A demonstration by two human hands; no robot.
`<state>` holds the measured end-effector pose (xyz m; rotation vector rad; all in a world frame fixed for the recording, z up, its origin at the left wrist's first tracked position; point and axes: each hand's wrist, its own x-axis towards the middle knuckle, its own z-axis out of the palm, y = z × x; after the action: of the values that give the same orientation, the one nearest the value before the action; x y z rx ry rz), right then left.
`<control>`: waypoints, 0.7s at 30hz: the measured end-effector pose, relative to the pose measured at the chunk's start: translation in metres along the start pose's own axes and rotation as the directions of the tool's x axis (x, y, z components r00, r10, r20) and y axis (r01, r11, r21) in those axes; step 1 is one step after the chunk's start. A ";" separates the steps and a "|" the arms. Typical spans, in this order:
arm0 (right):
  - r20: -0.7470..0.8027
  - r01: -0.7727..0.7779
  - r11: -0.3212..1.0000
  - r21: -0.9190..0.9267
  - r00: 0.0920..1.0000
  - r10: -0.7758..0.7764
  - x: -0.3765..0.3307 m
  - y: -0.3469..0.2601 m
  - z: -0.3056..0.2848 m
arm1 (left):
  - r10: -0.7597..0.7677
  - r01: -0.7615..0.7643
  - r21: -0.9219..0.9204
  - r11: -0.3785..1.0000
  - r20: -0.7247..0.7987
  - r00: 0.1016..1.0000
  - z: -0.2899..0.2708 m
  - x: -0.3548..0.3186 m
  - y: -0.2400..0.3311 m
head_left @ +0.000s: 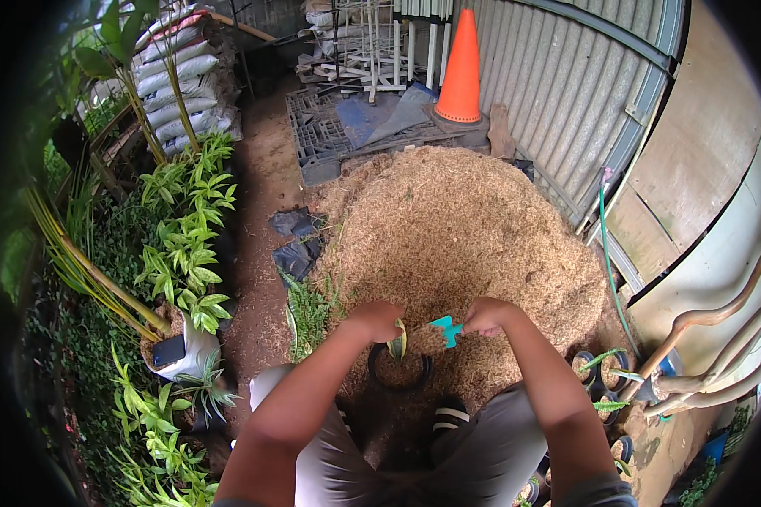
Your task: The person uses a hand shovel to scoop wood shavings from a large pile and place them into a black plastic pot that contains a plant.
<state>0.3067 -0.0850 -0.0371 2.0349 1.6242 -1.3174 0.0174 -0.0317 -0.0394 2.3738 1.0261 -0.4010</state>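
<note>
My left hand (pixel 377 322) is closed on a small snake plant (pixel 398 346) with yellow-edged green leaves. The plant stands in a round black pot (pixel 428 372) between my feet, with brown material inside it. To the right, my right hand (pixel 487 317) grips the handle of a teal hand trowel (pixel 451 330). Its blade points left toward the pot and carries some light brown shavings. Just beyond both hands rises a large heap of wood shavings or husks (pixel 482 211), with a hollow on its near side.
An orange traffic cone (pixel 461 72) stands behind the heap. Stacked white sacks (pixel 180 84) and leafy plants (pixel 190 220) line the left. A green hose (pixel 610 270), small potted plants (pixel 610 372) and bent branches (pixel 702 321) lie right. A phone (pixel 168 351) rests on a white planter (pixel 196 351).
</note>
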 end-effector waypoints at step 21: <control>-0.011 0.007 0.944 -0.330 1.000 -0.012 -0.002 -0.034 0.019 | 0.033 -0.033 0.026 0.999 -0.003 0.999 0.003 0.001 0.005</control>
<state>0.2679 -0.0865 -0.0349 1.8391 1.7267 -0.9565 0.0210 -0.0355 -0.0403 2.4120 0.9880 -0.4012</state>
